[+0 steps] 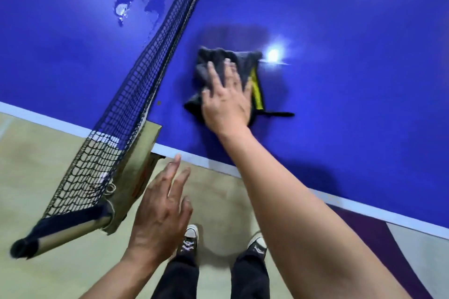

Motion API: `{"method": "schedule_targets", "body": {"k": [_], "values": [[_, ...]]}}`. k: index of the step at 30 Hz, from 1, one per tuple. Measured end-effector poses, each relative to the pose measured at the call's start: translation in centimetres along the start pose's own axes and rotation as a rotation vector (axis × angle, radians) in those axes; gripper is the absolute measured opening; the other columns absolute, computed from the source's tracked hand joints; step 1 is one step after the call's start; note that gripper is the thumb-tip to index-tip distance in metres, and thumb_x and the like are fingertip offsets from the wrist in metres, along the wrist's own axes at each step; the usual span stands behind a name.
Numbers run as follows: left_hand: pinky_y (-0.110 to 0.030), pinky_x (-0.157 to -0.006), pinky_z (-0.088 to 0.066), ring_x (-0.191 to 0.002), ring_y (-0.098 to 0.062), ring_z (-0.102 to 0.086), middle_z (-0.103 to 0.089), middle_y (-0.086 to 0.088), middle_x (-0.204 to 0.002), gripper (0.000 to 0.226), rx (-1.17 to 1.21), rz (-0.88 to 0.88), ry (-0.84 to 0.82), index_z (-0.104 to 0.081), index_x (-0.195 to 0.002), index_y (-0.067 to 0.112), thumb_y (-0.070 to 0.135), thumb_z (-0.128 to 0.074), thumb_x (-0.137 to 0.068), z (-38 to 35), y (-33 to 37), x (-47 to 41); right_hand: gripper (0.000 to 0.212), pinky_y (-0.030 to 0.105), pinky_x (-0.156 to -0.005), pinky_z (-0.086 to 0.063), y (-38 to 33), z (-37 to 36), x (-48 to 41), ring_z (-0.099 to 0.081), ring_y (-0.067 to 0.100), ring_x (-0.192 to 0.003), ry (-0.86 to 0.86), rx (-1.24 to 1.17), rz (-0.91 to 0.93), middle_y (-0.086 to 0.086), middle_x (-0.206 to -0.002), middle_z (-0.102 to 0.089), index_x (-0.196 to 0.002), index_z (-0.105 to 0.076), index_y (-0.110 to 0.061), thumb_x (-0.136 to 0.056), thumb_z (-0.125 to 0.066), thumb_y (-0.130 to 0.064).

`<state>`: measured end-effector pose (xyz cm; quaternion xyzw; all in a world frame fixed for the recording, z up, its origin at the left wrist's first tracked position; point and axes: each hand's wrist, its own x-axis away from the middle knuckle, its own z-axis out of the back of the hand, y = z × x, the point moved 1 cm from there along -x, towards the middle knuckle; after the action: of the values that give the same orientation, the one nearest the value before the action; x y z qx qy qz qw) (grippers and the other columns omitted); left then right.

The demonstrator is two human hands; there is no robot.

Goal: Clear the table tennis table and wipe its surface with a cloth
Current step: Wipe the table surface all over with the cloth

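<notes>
Your main risk here is the net. The cloth sits on the table near it, on the half to its right, so a stroke swept too far left could snag the mesh or knock the net clamp at the table edge. The cloth is bunched rather than flat, with a yellow-edged fold and 1 thin dark tail trailing to the right. It may roll under your palm and smear rather than lift, and the tail could drag dirt across a wiped patch. Wet-looking blotches lie beyond the net, so I judge that half not yet done; leaning over the net to reach them could cost you your balance. Your right hand lies flat on the cloth, fingers straight and spread, pressing down rather than curling round it, with the arm stretched forward across the white edge line. Your left hand hovers off the table, above the floor beside the net clamp, fingers straight and holding nothing.
</notes>
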<state>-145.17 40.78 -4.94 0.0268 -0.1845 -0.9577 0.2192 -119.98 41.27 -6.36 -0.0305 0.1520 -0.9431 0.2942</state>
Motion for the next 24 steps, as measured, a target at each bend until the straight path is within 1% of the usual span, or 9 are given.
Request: {"method": "schedule_targets", "body": {"k": [3,7,9,12,15,17,19,21,24], "values": [[-0.043,-0.117,-0.031,-0.146,-0.030,-0.037,-0.035,-0.010,-0.160,0.053,-0.026,-0.041,-0.014,-0.054,-0.140,0.003,0.017,-0.046,-0.089,0.4,-0.8,0.2,0.060,0.048,-0.126,0.004,-6.2,-1.8,1.4,-0.012,0.015,-0.158,-0.072,0.016,0.216,0.003,-0.170,-0.019,-0.160,-0.028,-0.037,-0.101,-0.037,-0.047],[-0.046,-0.117,-0.032,-0.147,-0.031,-0.037,-0.038,-0.010,-0.159,0.056,-0.017,-0.053,-0.005,-0.054,-0.139,0.002,0.008,-0.054,-0.083,0.3,-0.6,0.1,0.057,0.044,-0.127,-0.002,-5.6,-1.0,2.4,-0.016,0.011,-0.156,-0.096,-0.007,0.240,-0.003,-0.169,-0.022,-0.159,-0.031,-0.039,-0.103,-0.038,-0.046],[-0.045,-0.118,-0.030,-0.147,-0.030,-0.035,-0.039,-0.011,-0.158,0.057,0.000,-0.041,0.010,-0.053,-0.139,0.002,0.009,-0.054,-0.083,0.0,-0.4,0.1,0.058,0.042,-0.127,-0.004,-1.9,0.4,3.7,-0.016,0.010,-0.156,-0.082,-0.025,0.156,-0.004,-0.170,-0.022,-0.159,-0.030,-0.040,-0.102,-0.039,-0.043],[-0.043,-0.121,-0.026,-0.148,-0.029,-0.033,-0.038,-0.012,-0.159,0.058,0.033,-0.016,0.016,-0.049,-0.142,0.003,0.011,-0.047,-0.084,-0.4,-0.2,0.0,0.058,0.040,-0.127,-0.008,7.7,3.7,7.0,-0.015,0.012,-0.157,0.009,-0.003,-0.090,-0.003,-0.170,-0.022,-0.159,-0.030,-0.038,-0.102,-0.040,-0.039],[-0.039,-0.120,-0.025,-0.148,-0.025,-0.032,-0.033,-0.009,-0.162,0.061,0.102,0.023,0.012,-0.044,-0.145,0.007,0.012,-0.039,-0.084,-1.0,-0.2,0.1,0.057,0.047,-0.126,-0.012,18.1,7.4,11.0,-0.016,0.017,-0.157,0.115,0.036,-0.413,0.003,-0.170,-0.021,-0.160,-0.030,-0.034,-0.104,-0.042,-0.035],[-0.040,-0.119,-0.026,-0.146,-0.025,-0.034,-0.033,-0.006,-0.162,0.064,0.118,0.036,0.030,-0.042,-0.146,0.009,0.009,-0.041,-0.082,-1.1,-0.2,0.1,0.057,0.053,-0.125,-0.012,21.3,8.4,12.7,-0.013,0.019,-0.157,0.164,0.023,-0.640,0.004,-0.171,-0.017,-0.161,-0.027,-0.033,-0.106,-0.039,-0.036],[-0.039,-0.120,-0.023,-0.147,-0.026,-0.034,-0.035,-0.003,-0.161,0.066,0.117,0.055,0.047,-0.041,-0.148,0.012,0.008,-0.042,-0.082,-0.8,0.0,0.0,0.057,0.057,-0.125,-0.010,20.8,8.0,12.7,-0.009,0.020,-0.158,0.211,0.014,-0.805,0.005,-0.171,-0.014,-0.162,-0.024,-0.031,-0.107,-0.035,-0.038],[-0.038,-0.120,-0.021,-0.148,-0.025,-0.032,-0.036,0.000,-0.161,0.067,0.124,0.071,0.043,-0.039,-0.151,0.015,0.009,-0.043,-0.084,-0.4,-0.2,0.0,0.059,0.059,-0.123,-0.011,17.3,6.9,11.7,-0.006,0.021,-0.158,0.233,0.009,-0.846,0.007,-0.172,-0.010,-0.163,-0.021,-0.029,-0.106,-0.035,-0.037],[-0.030,-0.121,-0.013,-0.150,-0.022,-0.028,-0.035,0.002,-0.161,0.068,0.142,0.067,0.010,-0.033,-0.155,0.017,0.014,-0.042,-0.087,0.0,-0.5,0.0,0.065,0.055,-0.123,-0.012,8.3,3.6,10.5,-0.005,0.019,-0.158,0.145,0.025,-0.571,0.004,-0.172,-0.007,-0.164,-0.018,-0.030,-0.103,-0.038,-0.040]]}}
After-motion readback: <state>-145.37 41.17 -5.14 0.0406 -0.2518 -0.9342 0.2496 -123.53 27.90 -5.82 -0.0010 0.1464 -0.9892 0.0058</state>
